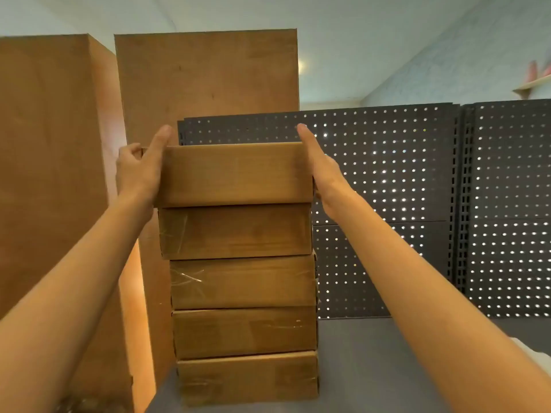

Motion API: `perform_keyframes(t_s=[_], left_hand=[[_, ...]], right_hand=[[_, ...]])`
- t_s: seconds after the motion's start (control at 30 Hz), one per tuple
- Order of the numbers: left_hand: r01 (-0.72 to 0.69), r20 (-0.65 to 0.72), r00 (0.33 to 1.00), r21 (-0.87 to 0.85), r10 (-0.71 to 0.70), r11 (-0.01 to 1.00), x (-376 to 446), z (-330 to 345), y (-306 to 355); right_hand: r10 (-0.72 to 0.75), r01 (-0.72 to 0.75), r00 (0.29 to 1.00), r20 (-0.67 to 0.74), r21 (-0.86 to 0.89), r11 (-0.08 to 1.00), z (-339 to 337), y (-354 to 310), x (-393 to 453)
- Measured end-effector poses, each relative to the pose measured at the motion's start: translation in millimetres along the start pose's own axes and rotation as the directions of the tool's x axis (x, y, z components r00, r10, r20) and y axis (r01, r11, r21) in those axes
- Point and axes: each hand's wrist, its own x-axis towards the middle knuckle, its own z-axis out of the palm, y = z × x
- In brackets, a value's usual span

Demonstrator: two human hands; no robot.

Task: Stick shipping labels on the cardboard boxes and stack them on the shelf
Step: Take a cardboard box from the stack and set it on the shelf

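Looking down from the head camera, a person is setting the top box (235, 174) onto a stack of four more boxes (243, 305) standing on the dark shelf (372, 368). The left hand (140, 171) is pressing against the box's left end, index finger straight along the edge and the other fingers curling round the far corner; the right hand (320, 171) is lying flat and straight-fingered against the right end. The box is being squeezed between the two palms. It appears to be stiff, smooth cardboard, probably light, so pressing on both short ends seems the safest hold. No label is showing on its front face. The stack is sitting slightly staggered and could tip. Tall cardboard cartons (205, 84) are standing behind, and perforated dark panels (402, 189) are backing the shelf.
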Motion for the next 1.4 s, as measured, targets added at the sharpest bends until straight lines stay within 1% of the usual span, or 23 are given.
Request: perform_keyframes(t_s=[0.07, 0.13, 0.2, 0.27, 0.47, 0.7, 0.93, 1.03, 1.13, 1.27, 1.4], left_hand=[[0.112, 0.032, 0.994, -0.123, -0.108, 0.986, 6, -1, 0], [0.174, 0.088, 0.983, -0.196, -0.159, 0.965, 9, 0, -2], [0.194, 0.147, 0.975, -0.182, -0.169, 0.964, 11, 0, -5], [0.198, 0.158, 0.972, -0.166, -0.172, 0.966, 14, 0, -7], [0.135, 0.157, 0.982, -0.200, -0.104, 0.970, 8, 5, -6], [-0.024, 0.106, 0.993, -0.252, 0.052, 0.967, -15, 21, 18], [-0.129, 0.092, 0.982, -0.302, 0.164, 0.945, -68, 65, 46], [-0.125, 0.116, 0.979, -0.303, 0.167, 0.945, -93, 89, 56], [-0.104, 0.159, 0.976, -0.263, 0.149, 0.959, -118, 116, 61], [-0.103, 0.141, 0.979, -0.291, 0.149, 0.951, -159, 159, 65], [-0.101, 0.144, 0.980, -0.256, 0.141, 0.961, -196, 194, 59]], right_hand=[[0.003, -0.003, 1.000, 0.003, 0.019, 1.000, 3, -4, 2], [0.005, -0.004, 1.000, -0.007, 0.029, 1.000, 5, -4, 3], [0.009, -0.007, 0.999, -0.051, 0.029, 1.000, 9, -5, 3], [0.021, -0.018, 0.996, -0.081, 0.044, 0.999, 12, -5, 3], [-0.009, 0.020, 0.992, -0.122, 0.094, 0.995, 10, -3, 2], [-0.169, 0.197, 0.959, -0.226, 0.106, 0.975, -17, -7, 0], [-0.233, 0.273, 0.937, -0.261, 0.130, 0.953, -84, -4, -13], [-0.232, 0.275, 0.938, -0.258, 0.145, 0.950, -125, -1, -19], [-0.216, 0.257, 0.945, -0.244, 0.151, 0.955, -171, 5, -22], [-0.202, 0.230, 0.959, -0.200, 0.132, 0.964, -230, 21, -28], [-0.142, 0.164, 0.978, -0.153, 0.143, 0.976, -279, 43, -37]])
